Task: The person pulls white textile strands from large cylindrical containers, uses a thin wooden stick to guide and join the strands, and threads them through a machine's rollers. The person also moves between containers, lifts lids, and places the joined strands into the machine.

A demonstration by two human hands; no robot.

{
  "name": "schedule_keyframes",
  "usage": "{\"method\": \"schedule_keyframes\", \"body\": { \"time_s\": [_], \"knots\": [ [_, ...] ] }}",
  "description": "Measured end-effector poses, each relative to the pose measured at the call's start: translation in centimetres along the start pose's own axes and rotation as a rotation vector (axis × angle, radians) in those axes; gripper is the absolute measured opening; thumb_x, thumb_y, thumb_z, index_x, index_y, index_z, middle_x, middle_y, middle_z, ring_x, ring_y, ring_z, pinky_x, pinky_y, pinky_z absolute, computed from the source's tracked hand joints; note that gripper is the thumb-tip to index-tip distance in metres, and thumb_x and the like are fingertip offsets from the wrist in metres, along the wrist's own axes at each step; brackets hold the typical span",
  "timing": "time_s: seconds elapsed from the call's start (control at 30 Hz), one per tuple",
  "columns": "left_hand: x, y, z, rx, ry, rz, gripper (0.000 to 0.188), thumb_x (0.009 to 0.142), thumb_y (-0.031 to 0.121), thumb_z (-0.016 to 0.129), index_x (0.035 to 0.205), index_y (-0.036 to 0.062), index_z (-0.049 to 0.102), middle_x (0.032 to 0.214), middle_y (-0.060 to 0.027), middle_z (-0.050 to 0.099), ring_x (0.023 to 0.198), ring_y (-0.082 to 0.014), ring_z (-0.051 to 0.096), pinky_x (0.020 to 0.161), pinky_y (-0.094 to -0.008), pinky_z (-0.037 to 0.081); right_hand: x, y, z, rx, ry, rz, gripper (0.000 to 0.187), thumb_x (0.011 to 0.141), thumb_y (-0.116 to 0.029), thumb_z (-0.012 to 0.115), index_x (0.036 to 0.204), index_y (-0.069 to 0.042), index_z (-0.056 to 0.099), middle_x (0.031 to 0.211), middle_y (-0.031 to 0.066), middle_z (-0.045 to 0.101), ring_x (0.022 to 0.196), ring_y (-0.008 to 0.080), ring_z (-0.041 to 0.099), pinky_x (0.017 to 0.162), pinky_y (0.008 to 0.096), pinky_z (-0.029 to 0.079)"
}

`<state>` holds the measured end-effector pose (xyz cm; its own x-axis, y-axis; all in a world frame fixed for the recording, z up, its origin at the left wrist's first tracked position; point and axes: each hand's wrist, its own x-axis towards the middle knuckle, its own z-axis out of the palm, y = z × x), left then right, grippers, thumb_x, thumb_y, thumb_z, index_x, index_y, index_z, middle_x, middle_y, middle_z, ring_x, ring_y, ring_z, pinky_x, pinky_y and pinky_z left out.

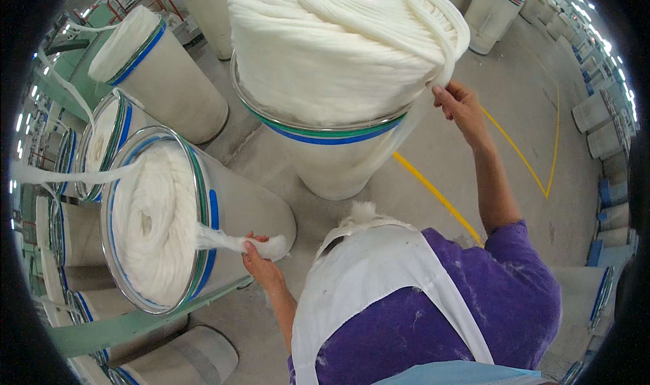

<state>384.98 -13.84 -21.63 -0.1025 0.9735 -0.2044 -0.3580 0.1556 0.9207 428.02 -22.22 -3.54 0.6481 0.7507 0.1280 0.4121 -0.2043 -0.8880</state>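
Observation:
My left hand (263, 266) grips a loose end of white cotton sliver (227, 240) between thumb and fingers. That strand runs out over the rim of a tilted-looking can (247, 209) at the left, filled with coiled sliver (159, 216). Farther ahead stands a can (332, 165) with green and blue bands, its thick coil of sliver (332, 67) piled high above the rim. My right hand (464, 107) pinches at a strand of sliver (445, 63) draped over that coil's right side. Below it, the strand hangs down along the can.
More sliver cans, such as a full one (172, 80), line the left side beside a green machine frame (145, 327). A strand of sliver (74, 176) stretches leftward from the near can. Yellow lines (433, 190) mark the grey floor. Further cans (494, 12) stand at the back and right.

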Motion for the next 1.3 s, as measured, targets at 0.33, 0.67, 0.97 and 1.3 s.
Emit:
{"method": "schedule_keyframes", "body": {
  "time_s": [0.33,0.67,0.97,1.3],
  "knots": [
    [-0.6,-0.9,-1.2,0.064,0.037,-0.055,0.046,0.096,0.040,0.049,0.121,0.0009,0.053,0.089,-0.0072,0.061,0.089,-0.0173,0.056,0.086,-0.0346,0.043,5.1,-15.0,3.9,-0.315,-0.403,-0.739,0.032,0.090,-0.036,0.061,0.090,-0.005,0.070,0.068,0.0006,0.062,0.054,0.0056,0.048,0.047,0.0216,0.038],
    [-1.5,-0.8,-2.1,0.017,-0.071,-0.110,0.039,0.096,0.030,0.052,0.120,-0.0008,0.053,0.093,-0.0079,0.064,0.091,-0.0166,0.059,0.086,-0.0311,0.045,17.9,-20.7,4.7,-0.639,-0.304,-0.229,0.042,0.089,-0.045,0.059,0.092,-0.004,0.066,0.072,0.0051,0.063,0.062,0.0154,0.056,0.051,0.0315,0.043],
    [-1.7,-0.7,-2.0,0.020,-0.073,-0.116,0.036,0.095,0.029,0.055,0.116,-0.0013,0.057,0.095,-0.0086,0.065,0.091,-0.0163,0.061,0.083,-0.0309,0.048,3.9,-19.9,10.2,-0.478,-0.280,-0.977,0.015,0.083,-0.020,0.069,0.097,-0.012,0.070,0.089,0.0042,0.069,0.080,0.0126,0.065,0.076,0.0272,0.054],
    [-2.7,0.2,-1.3,-0.250,-0.175,-0.244,0.047,0.099,0.034,0.043,0.128,-0.0029,0.043,0.114,-0.0168,0.060,0.105,-0.0263,0.058,0.095,-0.0405,0.044,5.4,-9.3,26.4,-1.345,-0.511,-1.367,0.038,0.073,-0.024,0.075,0.108,-0.014,0.066,0.124,0.0059,0.058,0.123,0.0226,0.046,0.105,0.0366,0.037]
  ]
}}
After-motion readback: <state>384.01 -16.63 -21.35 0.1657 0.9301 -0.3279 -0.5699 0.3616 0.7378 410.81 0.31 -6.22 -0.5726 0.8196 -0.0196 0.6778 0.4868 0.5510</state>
